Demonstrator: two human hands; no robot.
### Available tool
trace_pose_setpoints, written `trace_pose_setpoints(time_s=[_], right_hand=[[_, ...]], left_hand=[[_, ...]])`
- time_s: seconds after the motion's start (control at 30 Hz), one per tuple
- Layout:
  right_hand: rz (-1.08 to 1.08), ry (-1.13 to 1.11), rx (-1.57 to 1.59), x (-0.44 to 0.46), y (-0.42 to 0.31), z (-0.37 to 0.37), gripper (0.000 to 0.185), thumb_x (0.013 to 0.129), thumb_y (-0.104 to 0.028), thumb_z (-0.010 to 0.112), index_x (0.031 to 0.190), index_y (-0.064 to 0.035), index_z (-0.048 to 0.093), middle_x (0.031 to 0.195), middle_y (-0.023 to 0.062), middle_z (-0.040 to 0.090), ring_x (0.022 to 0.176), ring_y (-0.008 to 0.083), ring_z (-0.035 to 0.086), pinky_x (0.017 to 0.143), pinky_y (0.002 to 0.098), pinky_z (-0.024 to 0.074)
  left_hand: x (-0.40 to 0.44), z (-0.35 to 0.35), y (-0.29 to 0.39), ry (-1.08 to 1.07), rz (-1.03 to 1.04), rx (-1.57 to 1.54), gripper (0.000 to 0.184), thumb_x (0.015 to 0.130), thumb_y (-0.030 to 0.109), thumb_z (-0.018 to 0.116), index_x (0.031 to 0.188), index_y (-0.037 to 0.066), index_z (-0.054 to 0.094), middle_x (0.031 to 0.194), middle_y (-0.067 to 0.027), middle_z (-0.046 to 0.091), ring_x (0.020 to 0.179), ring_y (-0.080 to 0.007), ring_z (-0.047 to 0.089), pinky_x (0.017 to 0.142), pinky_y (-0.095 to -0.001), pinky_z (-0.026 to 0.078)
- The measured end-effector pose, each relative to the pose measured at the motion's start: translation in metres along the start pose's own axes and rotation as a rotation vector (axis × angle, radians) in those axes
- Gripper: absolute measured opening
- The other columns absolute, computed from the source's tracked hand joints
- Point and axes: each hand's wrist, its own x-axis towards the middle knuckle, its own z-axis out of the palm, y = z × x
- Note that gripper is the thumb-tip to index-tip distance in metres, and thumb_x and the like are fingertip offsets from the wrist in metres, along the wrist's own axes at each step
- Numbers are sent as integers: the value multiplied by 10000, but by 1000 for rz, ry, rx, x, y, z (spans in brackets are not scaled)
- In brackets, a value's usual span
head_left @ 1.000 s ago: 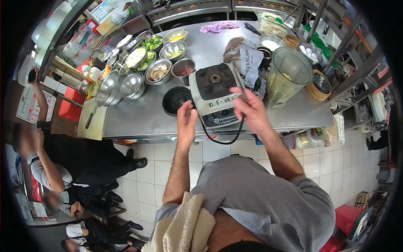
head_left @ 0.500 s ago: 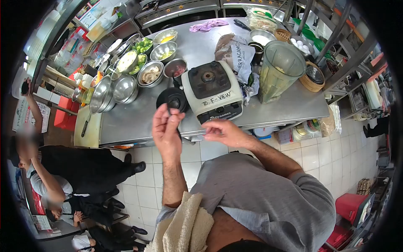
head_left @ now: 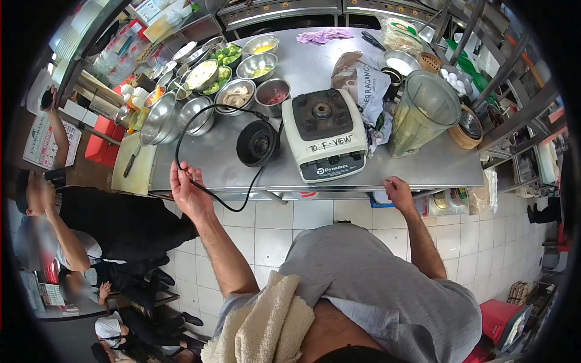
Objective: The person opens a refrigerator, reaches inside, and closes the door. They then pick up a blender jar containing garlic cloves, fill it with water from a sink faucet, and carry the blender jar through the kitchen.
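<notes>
Between the fingers of my left hand (head_left: pixel 192 190) is a thin black power cord (head_left: pixel 179 142), pinched left of the blender base. The cord loops up past the bowls and hangs below the table edge before running back toward the base. My right hand (head_left: pixel 399 193), its fingers curled, is at the table's front edge with nothing visible in it. The white blender base (head_left: pixel 324 136), marked "TO F-VIEW" and "Dynamex", sits without its jug. Beside it lies a black round lid-like piece (head_left: pixel 257 143). The clear blender jug (head_left: pixel 423 115) stands upright to the right.
Several steel bowls (head_left: pixel 160 121) of food fill the table's left side. A knife (head_left: pixel 129 164) lies on a cutting board (head_left: pixel 142 175). A printed bag (head_left: pixel 369 88) and a bamboo steamer (head_left: pixel 465 136) are on the right. Other people (head_left: pixel 115 236) stand at the left.
My left hand has moved left, drawing the cord out into a wide loop. My right hand has gone right, away from the blender base. The view has shifted slightly.
</notes>
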Motion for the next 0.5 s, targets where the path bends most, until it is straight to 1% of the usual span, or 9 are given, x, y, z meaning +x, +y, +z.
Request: trace_pose_setpoints(time_s=[0.03, 0.07, 0.13, 0.27, 0.33, 0.37, 0.43, 0.47, 0.5], right_hand=[[-194, 38, -213, 13, 29, -2, 195, 775, -161, 584, 880, 2, 562, 684, 88, 572, 601, 179, 536, 580, 271, 443], [-195, 34, -213, 13, 31, -1, 195, 775, -161, 584, 880, 2, 562, 684, 88, 572, 601, 179, 536, 580, 271, 443], [-450, 313, -358, 13, 32, 3, 174, 758, -129, 588, 865, 5, 557, 692, 117, 584, 592, 228, 542, 599, 299, 451], [-439, 329, -89, 13, 19, 9, 153, 788, -139, 560, 833, 7, 574, 689, 76, 553, 584, 137, 520, 493, 269, 419], [-234, 205, 25, 16, 22, 10, 135, 788, -136, 558, 821, -6, 580, 700, 76, 548, 611, 153, 537, 506, 278, 428], [-233, 219, 27, 16, 22, 10, 135, 788, -136, 558, 821, -6, 580, 700, 76, 548, 611, 153, 537, 506, 278, 428], [-189, 228, -85, 13, 23, 7, 108, 736, -98, 591, 806, -16, 595, 706, 128, 547, 686, 255, 551, 642, 316, 459], [-344, 313, -279, 7, 17, 4, 96, 729, -94, 591, 769, -7, 597, 726, 142, 559, 692, 263, 552, 653, 317, 455], [-423, 377, -290, 7, 20, 4, 92, 724, -94, 594, 747, -5, 599, 730, 146, 559, 699, 266, 552, 651, 321, 452]], left_hand=[[5, -9, -7, 40, 5, 11, 289, 843, 73, 507, 1123, 25, 454, 966, -71, 539, 779, -116, 503, 739, -287, 434], [8, -18, -15, 78, 8, 23, 295, 843, 68, 505, 1129, 31, 447, 969, -72, 541, 772, -116, 504, 735, -284, 434], [9, -33, -35, 98, -5, 22, 307, 840, 60, 505, 1137, 56, 425, 978, -72, 542, 761, -114, 505, 722, -286, 437], [7, -56, -70, 233, -72, 15, 295, 838, 59, 507, 1116, 88, 413, 974, -58, 542, 738, -108, 495, 704, -292, 441], [7, -69, -87, 310, -102, 49, 290, 840, 68, 505, 1113, 91, 411, 960, -50, 541, 729, -118, 490, 702, -301, 441], [8, -75, -99, 374, -143, 134, 300, 831, 108, 530, 1107, 100, 414, 940, -37, 542, 730, -127, 486, 684, -299, 435], [11, -88, -113, 383, -229, 215, 305, 826, 158, 544, 1098, 104, 416, 925, -28, 539, 725, -130, 489, 669, -295, 430], [12, -93, -121, 403, -305, 311, 318, 821, 208, 558, 1089, 107, 419, 910, -20, 537, 721, -133, 491, 655, -291, 425], [13, -100, -128, 369, -363, 429, 323, 821, 258, 555, 1075, 108, 425, 897, -16, 535, 709, -134, 494, 631, -284, 421]])
